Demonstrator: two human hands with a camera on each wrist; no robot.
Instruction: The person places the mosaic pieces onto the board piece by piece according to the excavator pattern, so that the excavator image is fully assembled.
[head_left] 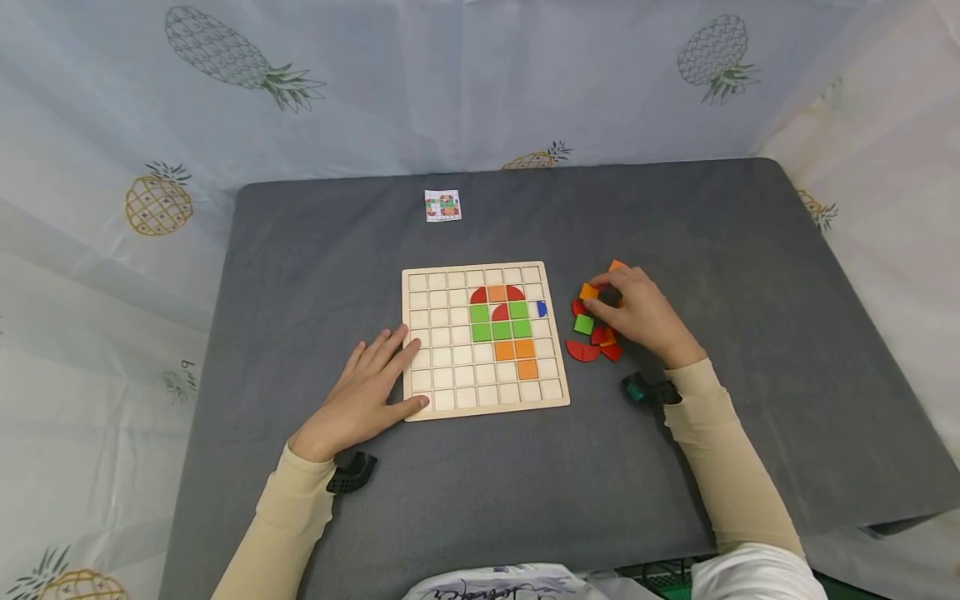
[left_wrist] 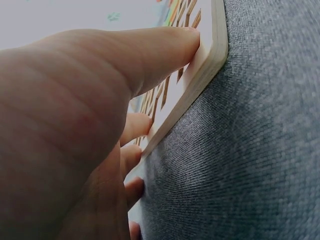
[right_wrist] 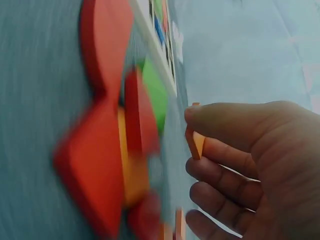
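Observation:
A wooden grid board lies on the table with red, orange and green pieces and one blue half-round piece in its cells. My left hand rests at the board's left edge with fingers spread; in the left wrist view the thumb touches the rim near a corner. To the right of the board, my right hand pinches an orange square tile between thumb and fingers. Loose pieces lie beneath and beside that hand, among them a green square and a red half-round piece.
A small printed card with a coloured pattern lies behind the board. The dark grey table runs back to a pineapple-print curtain. Dark wrist devices sit by both sleeves.

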